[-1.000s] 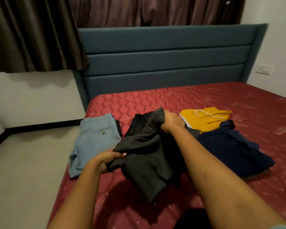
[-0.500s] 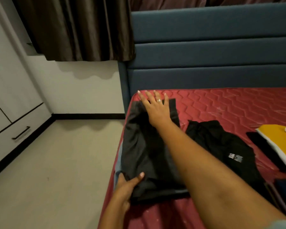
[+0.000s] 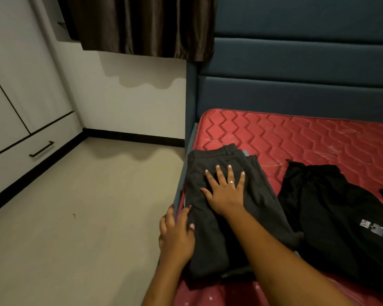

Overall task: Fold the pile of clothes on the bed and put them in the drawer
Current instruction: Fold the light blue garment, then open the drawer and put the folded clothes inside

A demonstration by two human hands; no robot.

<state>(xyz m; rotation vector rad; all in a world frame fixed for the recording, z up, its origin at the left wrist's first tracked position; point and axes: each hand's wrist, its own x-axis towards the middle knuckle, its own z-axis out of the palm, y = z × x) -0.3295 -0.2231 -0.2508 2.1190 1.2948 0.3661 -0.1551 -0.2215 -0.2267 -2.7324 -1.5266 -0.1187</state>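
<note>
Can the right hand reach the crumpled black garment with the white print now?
Probably yes: right hand rests on folded dark grey trousers; the black printed garment lies beside them, nothing between.

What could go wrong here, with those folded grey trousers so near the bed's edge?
The folded grey trousers lie at the mattress edge, the right hand flat on them, the left hand at their side; a nudge might tip them onto the floor. Lifted loosely, the fold could open. The drawer looks shut, so one hand must free up to open it.

Trousers [image 3: 226,217] left of jacket [image 3: 332,215]
</note>
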